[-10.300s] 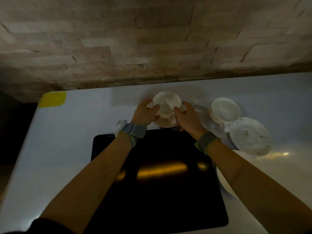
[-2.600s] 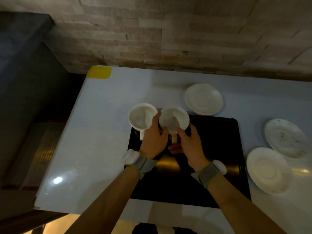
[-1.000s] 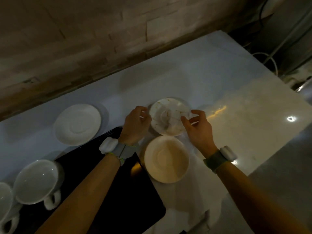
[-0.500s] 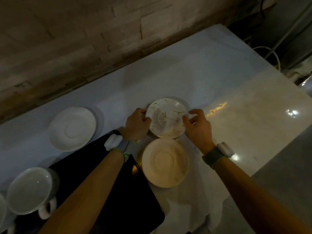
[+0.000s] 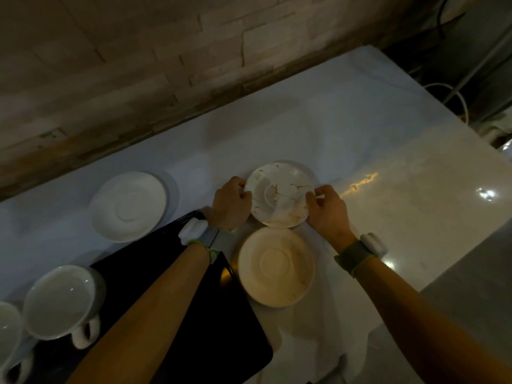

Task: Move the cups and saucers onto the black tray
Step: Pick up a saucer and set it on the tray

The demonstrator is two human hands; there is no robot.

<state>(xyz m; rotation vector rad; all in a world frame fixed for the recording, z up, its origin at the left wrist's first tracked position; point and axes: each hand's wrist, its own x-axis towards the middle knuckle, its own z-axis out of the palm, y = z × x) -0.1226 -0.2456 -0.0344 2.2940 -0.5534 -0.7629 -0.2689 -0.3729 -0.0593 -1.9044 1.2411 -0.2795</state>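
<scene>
Your left forearm (image 5: 155, 306) covers much of the black tray (image 5: 221, 342), whose near edge runs off the bottom of the frame. The outer cup (image 5: 7, 328) is cut by the left edge. Your fingertips curl under the stained saucer (image 5: 278, 195), so their grip beneath stays unseen.

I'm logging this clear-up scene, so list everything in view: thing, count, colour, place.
stained saucer: 1, white with yellowish streaks, on the table, gripped at both edges
plain saucer: 1, white, on the table beyond the tray
cream saucer: 1, off-white, on the table right of the tray
cups: 2, white, at the tray's left end, one cut off by the frame
black tray: 1, black, near table edge
table: 1, white
brick wall: 1, brown, behind the table
left hand: on the stained saucer's left rim
right hand: on its right rim
</scene>
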